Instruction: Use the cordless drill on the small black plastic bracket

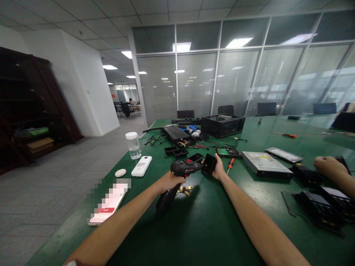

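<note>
My left hand [169, 181] is closed round the grip of a black electric screwdriver [181, 170], whose tip points right at a small black box-shaped part [209, 163]. My right hand [219, 170] holds that black part just above the green table [210, 221]. A few small brass pieces [186, 190] lie on the table under the tool. An orange-handled screwdriver [230, 164] lies right of my right hand.
Left on the table lie a phone [108, 207], a white remote [141, 166], a white oval object [120, 172] and a clear jar [133, 145]. A disc drive [266, 165], an open black case [222, 125], trays and cables lie farther back. Another person's hand [330, 165] rests at the right edge.
</note>
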`<state>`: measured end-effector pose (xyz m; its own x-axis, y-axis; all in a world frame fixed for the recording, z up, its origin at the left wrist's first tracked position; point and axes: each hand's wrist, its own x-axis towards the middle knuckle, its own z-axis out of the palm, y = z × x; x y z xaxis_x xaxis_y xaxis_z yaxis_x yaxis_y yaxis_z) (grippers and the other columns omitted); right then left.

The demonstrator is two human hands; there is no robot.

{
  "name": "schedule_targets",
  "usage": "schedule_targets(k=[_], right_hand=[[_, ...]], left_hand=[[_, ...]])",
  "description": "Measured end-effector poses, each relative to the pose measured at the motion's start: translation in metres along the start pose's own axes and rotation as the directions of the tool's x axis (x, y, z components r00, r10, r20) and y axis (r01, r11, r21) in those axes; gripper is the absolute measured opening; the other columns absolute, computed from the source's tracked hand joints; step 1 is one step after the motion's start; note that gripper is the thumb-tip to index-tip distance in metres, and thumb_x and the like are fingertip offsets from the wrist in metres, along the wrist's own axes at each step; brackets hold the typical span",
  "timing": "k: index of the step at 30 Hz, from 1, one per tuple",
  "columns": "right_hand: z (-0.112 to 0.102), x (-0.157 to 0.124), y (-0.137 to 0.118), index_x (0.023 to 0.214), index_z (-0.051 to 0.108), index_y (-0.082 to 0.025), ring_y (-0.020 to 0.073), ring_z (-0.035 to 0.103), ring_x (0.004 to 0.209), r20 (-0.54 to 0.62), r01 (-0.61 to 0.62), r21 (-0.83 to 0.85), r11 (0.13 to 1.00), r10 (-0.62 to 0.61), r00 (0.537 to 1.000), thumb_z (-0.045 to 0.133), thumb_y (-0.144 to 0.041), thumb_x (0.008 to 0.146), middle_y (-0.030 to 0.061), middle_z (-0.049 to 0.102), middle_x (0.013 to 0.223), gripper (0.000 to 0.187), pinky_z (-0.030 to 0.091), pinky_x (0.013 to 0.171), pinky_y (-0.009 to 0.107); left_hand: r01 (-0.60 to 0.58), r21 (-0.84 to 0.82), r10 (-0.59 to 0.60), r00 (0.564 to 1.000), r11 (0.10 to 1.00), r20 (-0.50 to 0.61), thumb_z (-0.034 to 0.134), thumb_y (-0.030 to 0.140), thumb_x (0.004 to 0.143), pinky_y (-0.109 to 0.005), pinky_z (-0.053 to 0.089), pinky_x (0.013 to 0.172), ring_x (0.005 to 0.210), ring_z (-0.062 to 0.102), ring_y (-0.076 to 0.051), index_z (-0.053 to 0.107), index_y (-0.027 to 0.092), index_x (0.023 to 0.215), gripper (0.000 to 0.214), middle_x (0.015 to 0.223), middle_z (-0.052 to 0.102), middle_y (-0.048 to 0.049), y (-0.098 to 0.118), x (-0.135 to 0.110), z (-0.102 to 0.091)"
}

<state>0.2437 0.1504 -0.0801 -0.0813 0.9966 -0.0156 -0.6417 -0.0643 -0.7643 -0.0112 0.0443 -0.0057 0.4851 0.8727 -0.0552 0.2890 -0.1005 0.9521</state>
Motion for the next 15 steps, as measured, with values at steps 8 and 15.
schedule_targets(k=[8,15], right_hand=[[-0.0010,0.0007,-0.0003,0.081,0.058,-0.014,0.0214,0.061,0.065,-0.011,-0.014,0.000,1.000,0.014,1.000,0.037,-0.053,0.075,0.0091,0.064,0.070,0.045,0.047,0.056,0.032],[-0.0033,0.0031,0.0013,0.081,0.058,-0.014,0.0215,0.061,0.066,-0.009,0.000,0.008,1.000,0.000,1.000,0.038,-0.050,0.075,0.0091,0.064,0.070,0.042,0.047,0.056,0.032]], left_hand=[[0.020,-0.007,-0.020,1.000,1.000,0.003,0.052,0.022,0.062,-0.022,0.034,0.048,0.050,0.045,-0.010,0.053,0.012,0.062,0.010,0.054,0.051,0.0005,0.0026,-0.0013,0.0001],[0.014,-0.014,-0.015,1.000,1.000,-0.004,0.053,0.021,0.061,-0.022,0.035,0.048,0.051,0.046,-0.010,0.053,0.012,0.063,0.009,0.055,0.052,0.0005,0.0017,-0.0006,0.0002]])
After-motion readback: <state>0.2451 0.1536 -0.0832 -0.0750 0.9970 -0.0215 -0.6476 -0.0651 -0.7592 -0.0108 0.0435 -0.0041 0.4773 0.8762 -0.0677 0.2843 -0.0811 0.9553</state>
